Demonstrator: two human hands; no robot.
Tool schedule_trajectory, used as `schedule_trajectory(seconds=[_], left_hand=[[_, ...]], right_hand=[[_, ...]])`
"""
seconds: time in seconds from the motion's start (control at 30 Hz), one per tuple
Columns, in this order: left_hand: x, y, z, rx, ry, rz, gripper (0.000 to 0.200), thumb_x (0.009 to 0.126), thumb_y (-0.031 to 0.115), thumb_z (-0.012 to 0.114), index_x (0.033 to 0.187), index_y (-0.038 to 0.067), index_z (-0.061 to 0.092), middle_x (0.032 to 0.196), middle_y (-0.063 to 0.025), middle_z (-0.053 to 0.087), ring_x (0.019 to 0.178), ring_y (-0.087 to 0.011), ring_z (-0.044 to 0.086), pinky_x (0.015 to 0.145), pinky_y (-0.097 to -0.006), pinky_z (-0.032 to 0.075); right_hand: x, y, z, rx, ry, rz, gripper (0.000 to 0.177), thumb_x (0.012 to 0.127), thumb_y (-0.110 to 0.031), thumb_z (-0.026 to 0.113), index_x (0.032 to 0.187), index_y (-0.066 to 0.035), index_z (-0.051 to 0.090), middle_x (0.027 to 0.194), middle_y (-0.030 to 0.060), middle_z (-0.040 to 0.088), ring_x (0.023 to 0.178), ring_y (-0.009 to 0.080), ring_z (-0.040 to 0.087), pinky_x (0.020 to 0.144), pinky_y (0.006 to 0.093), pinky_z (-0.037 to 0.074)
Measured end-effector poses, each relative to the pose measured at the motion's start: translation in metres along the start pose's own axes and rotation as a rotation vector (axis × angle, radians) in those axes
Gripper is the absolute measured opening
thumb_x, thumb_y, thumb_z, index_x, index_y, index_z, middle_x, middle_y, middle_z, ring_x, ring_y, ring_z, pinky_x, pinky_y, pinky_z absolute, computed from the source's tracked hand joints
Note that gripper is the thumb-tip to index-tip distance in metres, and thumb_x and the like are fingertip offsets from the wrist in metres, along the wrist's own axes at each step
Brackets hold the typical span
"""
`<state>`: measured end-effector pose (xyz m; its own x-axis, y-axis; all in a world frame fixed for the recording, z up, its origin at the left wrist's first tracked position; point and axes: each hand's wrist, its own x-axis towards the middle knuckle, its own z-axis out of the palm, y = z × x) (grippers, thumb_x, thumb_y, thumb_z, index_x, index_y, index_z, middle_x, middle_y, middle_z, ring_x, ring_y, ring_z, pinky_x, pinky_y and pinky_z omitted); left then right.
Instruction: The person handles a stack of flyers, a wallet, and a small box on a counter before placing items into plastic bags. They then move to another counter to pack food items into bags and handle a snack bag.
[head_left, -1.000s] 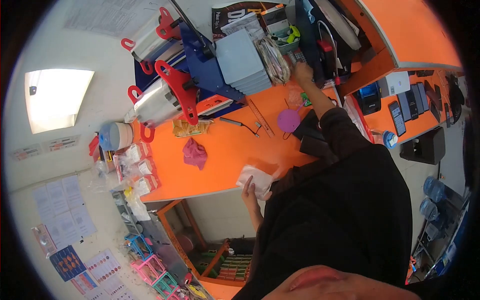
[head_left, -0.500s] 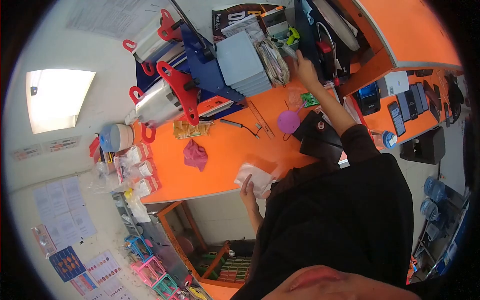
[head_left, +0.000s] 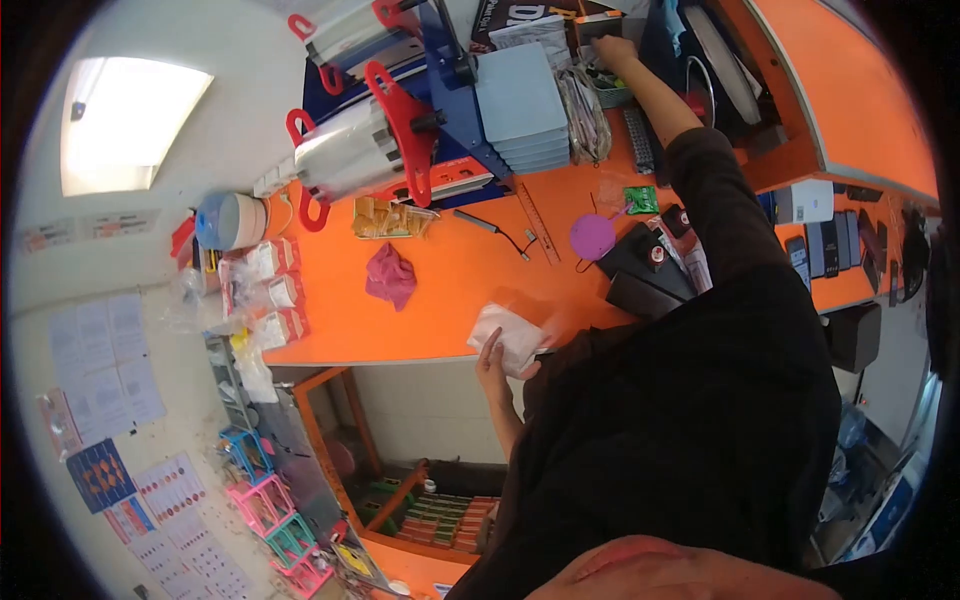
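My left hand [head_left: 493, 368] is at the table's front edge, its fingers closed on a whitish folded paper packet [head_left: 513, 335]. My right hand [head_left: 613, 52] reaches far back over a small green basket [head_left: 613, 96]. Its fingers are bent downward among the things there, and what they hold is too hidden to make out. Left of the basket lies a bundle of papers in clear plastic [head_left: 583, 115], beside a stack of pale blue boxes [head_left: 522, 95]. A dark calculator or keypad [head_left: 638, 140] shows just below the right forearm.
On the orange table [head_left: 440, 320] lie a pink cloth [head_left: 390, 276], a ruler [head_left: 538, 225], a purple disc [head_left: 592, 237], a green sachet [head_left: 641, 200] and a black pouch [head_left: 645, 270]. Red-ended plastic roll holders [head_left: 350, 160] stand at the back left. Several phones [head_left: 830, 240] lie at the right.
My right hand has moved farther back, from the basket's near side to above it. The view has shifted too. My left hand stays on the paper packet.
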<state>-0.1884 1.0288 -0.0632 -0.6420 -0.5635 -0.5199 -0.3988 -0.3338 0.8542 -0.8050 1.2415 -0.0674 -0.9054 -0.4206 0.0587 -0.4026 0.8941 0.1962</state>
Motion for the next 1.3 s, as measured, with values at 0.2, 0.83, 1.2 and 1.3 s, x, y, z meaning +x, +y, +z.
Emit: schedule_trajectory(seconds=[0.2, 0.83, 1.2, 1.3], left_hand=[[-0.011, -0.017, -0.016, -0.008, 0.075, 0.011, 0.029, 0.088, 0.007, 0.052, 0.115, 0.002, 0.063, 0.112, -0.0126, 0.059, 0.104, -0.0194, 0.053, 0.09, -0.0298, 0.042], [0.005, 0.029, 0.012, -0.122, -0.061, 0.127, 0.058, 0.073, -0.01, 0.06, 0.128, 0.005, 0.049, 0.13, -0.0103, 0.047, 0.114, -0.0199, 0.048, 0.096, -0.0308, 0.039], [0.024, 0.033, 0.014, -0.021, -0.208, 0.143, 0.055, 0.07, -0.01, 0.061, 0.123, 0.004, 0.054, 0.123, -0.0102, 0.051, 0.11, -0.0197, 0.05, 0.093, -0.0302, 0.041], [0.028, 0.022, 0.009, -0.06, -0.194, 0.152, 0.056, 0.069, -0.009, 0.062, 0.123, 0.004, 0.053, 0.124, -0.0104, 0.051, 0.113, -0.0201, 0.049, 0.094, -0.0305, 0.04]], right_hand=[[0.007, 0.005, 0.019, -0.114, 0.03, -0.055, 0.027, 0.089, -0.014, 0.047, 0.113, -0.019, 0.059, 0.089, 0.0099, 0.068, 0.08, 0.0289, 0.068, 0.06, 0.0411, 0.055], [-0.079, -0.026, -0.086, 0.564, 0.45, 0.039, 0.026, 0.085, -0.023, 0.052, 0.084, 0.0, 0.064, 0.081, 0.0212, 0.065, 0.082, 0.0392, 0.063, 0.068, 0.046, 0.05], [-0.309, -0.155, 0.092, 0.095, 0.041, -0.404, 0.023, 0.081, -0.013, 0.052, 0.103, -0.01, 0.056, 0.094, 0.0071, 0.06, 0.087, 0.0256, 0.063, 0.064, 0.0399, 0.053], [-0.301, -0.147, 0.091, 0.085, -0.058, -0.422, 0.03, 0.082, -0.013, 0.051, 0.112, -0.009, 0.051, 0.096, 0.0071, 0.059, 0.088, 0.0267, 0.063, 0.062, 0.0373, 0.055]])
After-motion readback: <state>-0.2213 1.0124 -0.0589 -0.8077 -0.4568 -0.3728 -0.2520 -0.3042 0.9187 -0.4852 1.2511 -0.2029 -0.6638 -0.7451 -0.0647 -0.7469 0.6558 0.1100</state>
